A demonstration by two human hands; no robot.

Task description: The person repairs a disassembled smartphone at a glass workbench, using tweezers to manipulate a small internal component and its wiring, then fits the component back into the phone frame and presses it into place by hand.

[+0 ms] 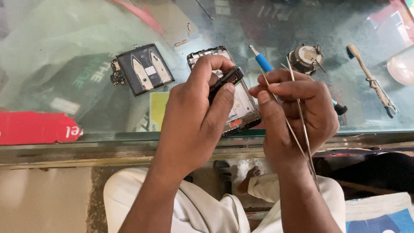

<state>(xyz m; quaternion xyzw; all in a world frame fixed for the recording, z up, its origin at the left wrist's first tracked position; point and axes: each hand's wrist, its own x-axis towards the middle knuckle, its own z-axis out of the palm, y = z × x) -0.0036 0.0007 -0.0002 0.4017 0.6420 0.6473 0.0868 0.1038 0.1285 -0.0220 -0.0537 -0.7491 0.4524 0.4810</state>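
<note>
Steel tweezers (297, 108) rest tucked in the right hand (297, 116), freeing its fingertips, while the left hand (198, 116) pinches a small black part (226, 80) above the opened phone (241, 108).

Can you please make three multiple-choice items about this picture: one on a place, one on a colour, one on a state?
1. Where does the brush lie?
A. right of the hands
B. on the lap
C. left of the battery

2. What colour is the screwdriver handle?
A. green
B. blue
C. yellow

3. What does the left hand do?
A. rests flat
B. hangs empty
C. grips a small black part

Answers: 1 A, it lies on the glass counter at far right. 2 B, blue shows above the right hand, which holds tweezers. 3 C, thumb and finger pinch it over the opened phone.
</note>
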